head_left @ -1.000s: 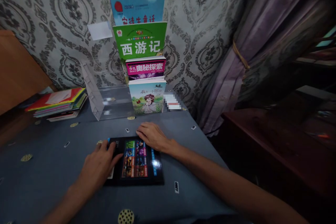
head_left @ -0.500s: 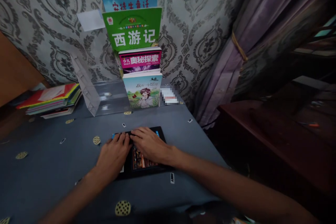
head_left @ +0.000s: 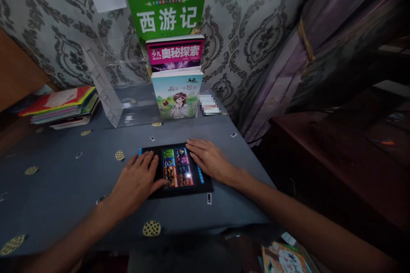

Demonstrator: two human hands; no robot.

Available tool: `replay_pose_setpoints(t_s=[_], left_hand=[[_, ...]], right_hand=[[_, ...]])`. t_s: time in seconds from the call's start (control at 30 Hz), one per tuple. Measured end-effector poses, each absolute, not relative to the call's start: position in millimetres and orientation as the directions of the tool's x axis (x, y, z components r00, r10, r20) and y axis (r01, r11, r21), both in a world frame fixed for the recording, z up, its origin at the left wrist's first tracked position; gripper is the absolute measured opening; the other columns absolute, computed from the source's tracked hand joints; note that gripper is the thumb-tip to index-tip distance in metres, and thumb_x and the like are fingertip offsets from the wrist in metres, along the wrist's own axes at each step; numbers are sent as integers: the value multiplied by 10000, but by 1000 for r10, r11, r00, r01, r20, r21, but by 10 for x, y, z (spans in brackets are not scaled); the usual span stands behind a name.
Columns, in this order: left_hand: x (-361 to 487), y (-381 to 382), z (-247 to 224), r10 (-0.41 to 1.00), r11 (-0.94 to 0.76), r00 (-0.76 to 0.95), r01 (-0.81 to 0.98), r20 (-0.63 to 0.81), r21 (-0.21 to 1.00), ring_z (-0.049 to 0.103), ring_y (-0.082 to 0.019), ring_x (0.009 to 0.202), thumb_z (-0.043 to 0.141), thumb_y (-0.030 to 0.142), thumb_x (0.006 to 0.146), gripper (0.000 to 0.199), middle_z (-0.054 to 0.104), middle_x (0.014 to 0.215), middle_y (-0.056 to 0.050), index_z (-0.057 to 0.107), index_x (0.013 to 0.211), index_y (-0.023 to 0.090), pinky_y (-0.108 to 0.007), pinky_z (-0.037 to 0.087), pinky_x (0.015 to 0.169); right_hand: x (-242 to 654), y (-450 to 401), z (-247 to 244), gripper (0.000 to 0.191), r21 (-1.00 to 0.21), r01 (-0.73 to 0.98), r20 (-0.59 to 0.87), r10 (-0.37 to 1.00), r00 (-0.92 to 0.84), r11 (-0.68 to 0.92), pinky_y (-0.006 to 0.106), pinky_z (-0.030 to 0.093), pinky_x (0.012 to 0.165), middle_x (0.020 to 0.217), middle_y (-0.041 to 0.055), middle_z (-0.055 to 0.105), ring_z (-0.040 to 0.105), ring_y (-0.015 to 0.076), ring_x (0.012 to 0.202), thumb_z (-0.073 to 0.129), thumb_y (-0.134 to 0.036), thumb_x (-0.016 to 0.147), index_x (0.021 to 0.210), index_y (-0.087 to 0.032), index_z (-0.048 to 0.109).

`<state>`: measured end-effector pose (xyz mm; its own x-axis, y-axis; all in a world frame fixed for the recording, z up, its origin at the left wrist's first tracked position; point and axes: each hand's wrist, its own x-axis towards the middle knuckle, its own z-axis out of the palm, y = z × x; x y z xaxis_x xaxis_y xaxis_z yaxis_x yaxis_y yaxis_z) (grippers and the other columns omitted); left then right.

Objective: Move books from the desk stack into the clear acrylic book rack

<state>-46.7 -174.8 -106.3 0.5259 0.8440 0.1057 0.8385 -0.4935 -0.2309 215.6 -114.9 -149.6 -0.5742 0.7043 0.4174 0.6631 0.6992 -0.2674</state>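
A dark book (head_left: 179, 168) with a grid of small colour pictures on its cover lies flat on the table. My left hand (head_left: 138, 179) rests palm down over its left side, fingers spread and the thumb reaching onto the pictures. On the upper right of the cover lies my right hand (head_left: 208, 160), its fingers stretched out and pointing left. Beyond the book, a clear stepped rack (head_left: 110, 104) holds several upright books, among them a light blue one (head_left: 177, 96), a magenta one (head_left: 176, 53) and a green one (head_left: 166, 6).
A stack of books and folders (head_left: 65, 104) lies at the table's left rear. The blue tablecloth (head_left: 80, 183) covers the table. Below the front edge, more books (head_left: 285, 258) show at the lower right. A dark red surface (head_left: 333, 158) stands right, beside a purple curtain (head_left: 277, 85).
My right hand has slid right across the cover, away from my left hand, uncovering the pictures. My left thumb has spread out to the right. The camera view has tipped lower.
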Motion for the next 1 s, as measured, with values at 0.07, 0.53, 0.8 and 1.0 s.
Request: replay_pose_setpoints(t_s=[0.07,0.53,0.8,1.0], left_hand=[[-459,-1820,-1099,799,-570,592,800,101,-187,570,-354,1318,444,668,954,721,597,1424,-210,592,1370,98,-518,495,1057],[-427,-2028,-1299,609,-706,785,602,114,-373,564,-399,1317,499,380,1013,547,590,1420,-233,457,1493,121,-518,527,1004],[-549,-1969,-1205,548,-750,781,617,299,-237,723,-244,1046,395,119,996,299,745,1132,-146,586,1224,134,-325,570,838],[-595,-1817,-964,836,-533,436,792,335,298,584,-135,527,339,260,1027,240,612,647,34,576,1009,223,-224,400,542]], right_hand=[[2172,-1185,-1501,355,-284,669,418,716,-559,687,514,519,1050,1335,154,682,628,286,1265,469,-212,1014,1295,-150,676],[2174,-1243,-1426,364,-331,671,391,744,-542,663,519,518,975,1273,171,704,620,312,1166,496,-308,1014,1256,-124,697],[2219,-1192,-1313,608,-634,502,360,799,-481,588,451,458,1007,1071,114,763,650,271,1083,275,-517,1060,963,-187,776],[2242,-1149,-1273,721,-816,364,310,872,-380,449,370,485,799,777,48,672,614,221,789,280,-737,967,751,-187,693]])
